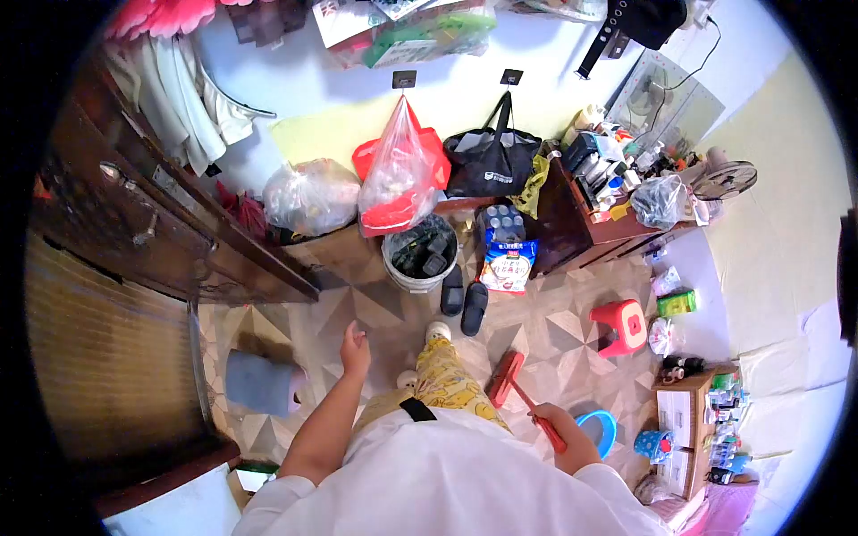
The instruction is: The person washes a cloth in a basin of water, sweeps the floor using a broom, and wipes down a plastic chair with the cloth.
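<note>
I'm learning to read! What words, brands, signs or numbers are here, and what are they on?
None is clear enough to quote.
Blue-and-white packet: Chinese characters, too blurred.
Black bag: white logo and lettering, too small.
White paper at the top: partly cut off, unclear.

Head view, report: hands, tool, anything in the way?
Right hand grips red-handled floor tool. Left hand out front, nothing visible in it. Black slippers, filled bucket ahead of feet; red stool off right.

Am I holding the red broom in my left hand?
No, your right hand grips the red broom, while your left hand is well away from it.
</note>
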Demonstrator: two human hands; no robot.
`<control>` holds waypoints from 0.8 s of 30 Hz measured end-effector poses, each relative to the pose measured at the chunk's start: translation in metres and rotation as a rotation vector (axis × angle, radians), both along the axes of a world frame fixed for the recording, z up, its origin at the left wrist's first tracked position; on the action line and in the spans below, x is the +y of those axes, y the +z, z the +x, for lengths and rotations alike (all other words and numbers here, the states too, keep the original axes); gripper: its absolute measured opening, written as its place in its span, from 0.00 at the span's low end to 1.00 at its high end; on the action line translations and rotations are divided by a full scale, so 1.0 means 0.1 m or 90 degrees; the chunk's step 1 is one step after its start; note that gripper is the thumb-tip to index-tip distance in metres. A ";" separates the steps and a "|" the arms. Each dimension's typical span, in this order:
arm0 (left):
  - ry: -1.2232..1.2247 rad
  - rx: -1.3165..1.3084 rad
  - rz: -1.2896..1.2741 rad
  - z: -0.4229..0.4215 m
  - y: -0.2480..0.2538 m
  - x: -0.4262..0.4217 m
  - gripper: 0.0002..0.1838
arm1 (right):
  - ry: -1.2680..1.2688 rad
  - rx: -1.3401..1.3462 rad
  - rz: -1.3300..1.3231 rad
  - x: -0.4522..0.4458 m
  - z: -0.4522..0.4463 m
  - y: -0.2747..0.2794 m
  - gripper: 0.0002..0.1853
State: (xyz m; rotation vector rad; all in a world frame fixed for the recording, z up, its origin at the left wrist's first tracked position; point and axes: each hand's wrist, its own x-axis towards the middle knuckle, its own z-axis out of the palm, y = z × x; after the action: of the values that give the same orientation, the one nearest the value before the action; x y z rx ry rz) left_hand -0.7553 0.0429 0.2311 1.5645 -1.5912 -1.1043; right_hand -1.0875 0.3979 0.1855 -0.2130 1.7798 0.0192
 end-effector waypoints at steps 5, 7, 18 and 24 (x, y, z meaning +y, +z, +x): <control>-0.023 -0.031 0.005 -0.01 -0.02 0.01 0.21 | -0.018 0.044 -0.072 0.04 0.06 0.11 0.13; 0.019 -0.027 0.096 -0.03 0.10 0.02 0.21 | -0.062 0.027 -0.102 0.03 0.06 0.19 0.13; 0.089 -0.082 0.076 0.48 -0.18 0.22 0.22 | -0.360 -0.080 -0.127 -1.24 -0.04 0.01 0.07; 0.167 -0.112 0.063 0.88 -0.35 0.50 0.21 | -0.039 0.020 -0.121 -1.88 -0.20 -0.23 0.11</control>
State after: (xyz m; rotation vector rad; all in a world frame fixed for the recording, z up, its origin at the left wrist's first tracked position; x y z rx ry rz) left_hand -0.6676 0.0932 0.1961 1.9192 -1.4071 -0.9366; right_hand -1.1071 0.2103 0.1621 -0.2958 1.8200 -0.1930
